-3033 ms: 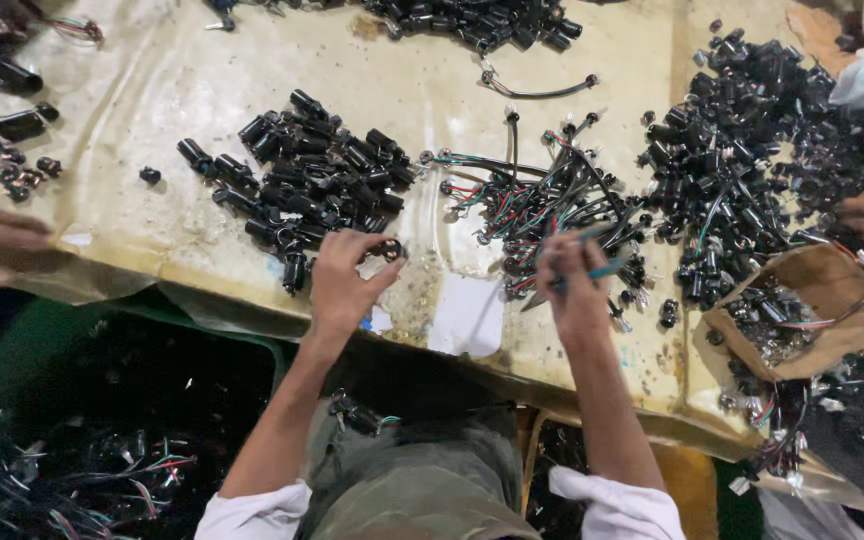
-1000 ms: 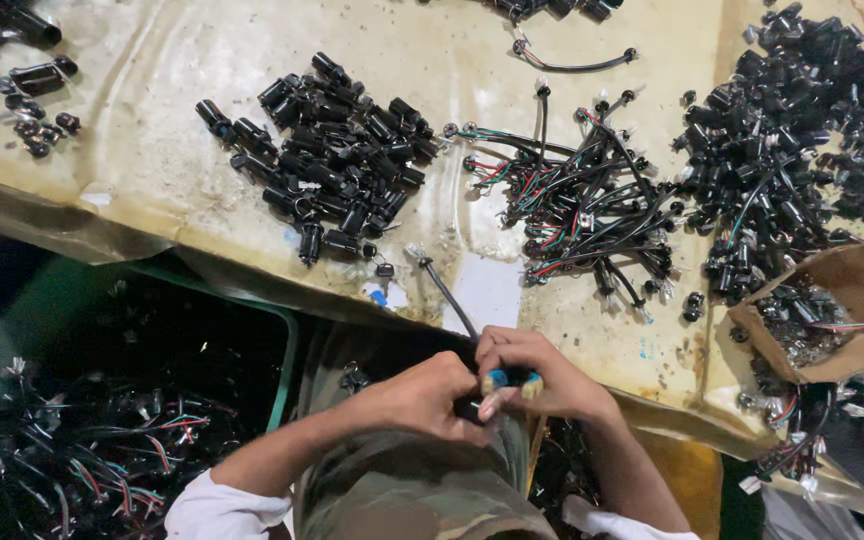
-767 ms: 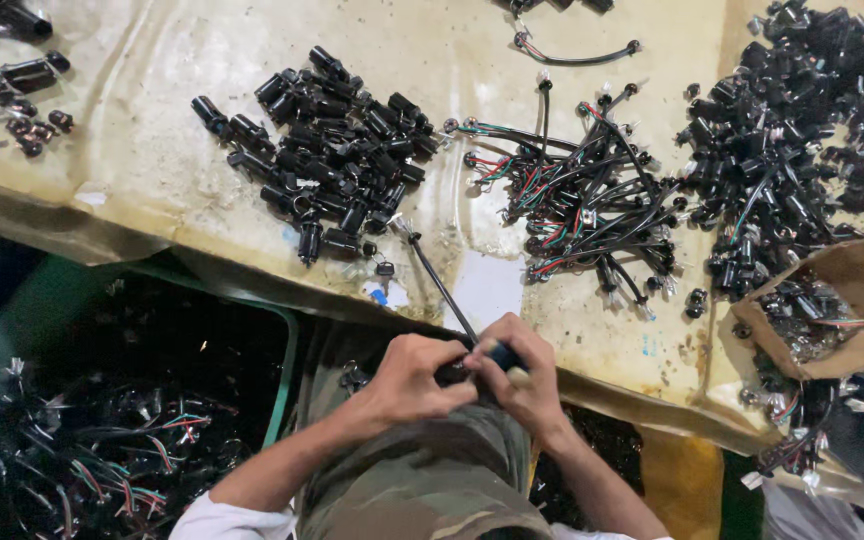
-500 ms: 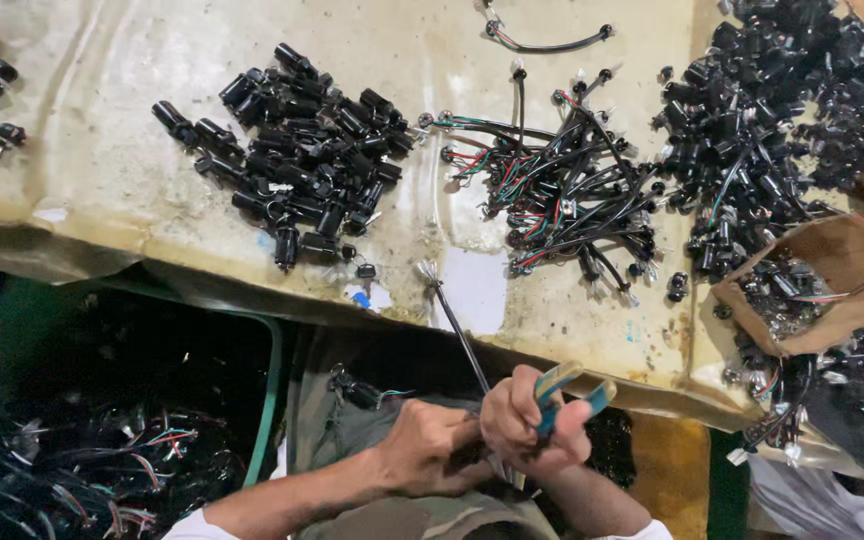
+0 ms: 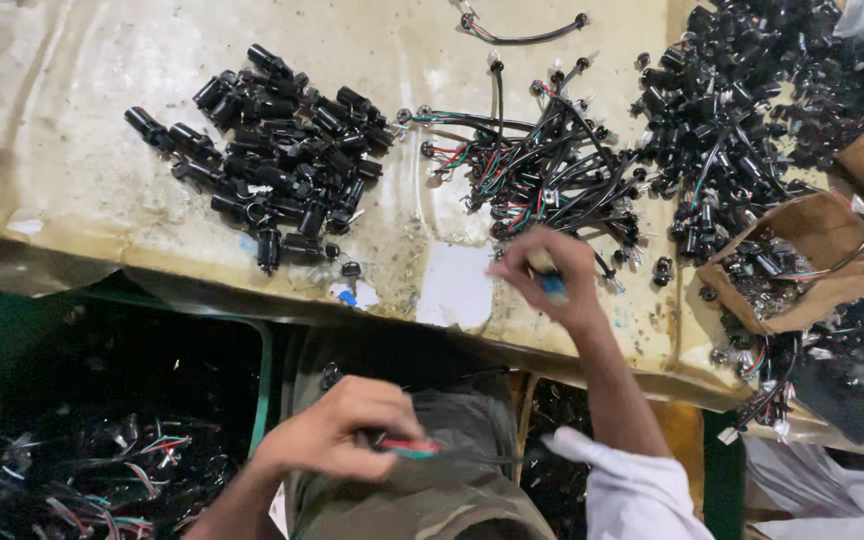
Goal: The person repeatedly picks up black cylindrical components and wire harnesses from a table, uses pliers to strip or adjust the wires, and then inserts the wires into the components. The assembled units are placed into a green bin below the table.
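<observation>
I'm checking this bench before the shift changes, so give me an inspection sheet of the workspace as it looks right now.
Surface: table under a stained, yellowed plastic sheet, wrinkled at the near edge.
Job's things: wired piece with red and green leads in the left hand over the lap; blue-handled tool in the right hand at the wire pile's near edge.
Clutter: heap of black cylindrical parts; larger black heap; torn cardboard box of parts.
Grips: both hands closed on what they hold.
Cables: tangled pile of wired parts; loose lead at the far edge.
Surroundings: green bin of wired pieces below; white cloth at lower right.
</observation>
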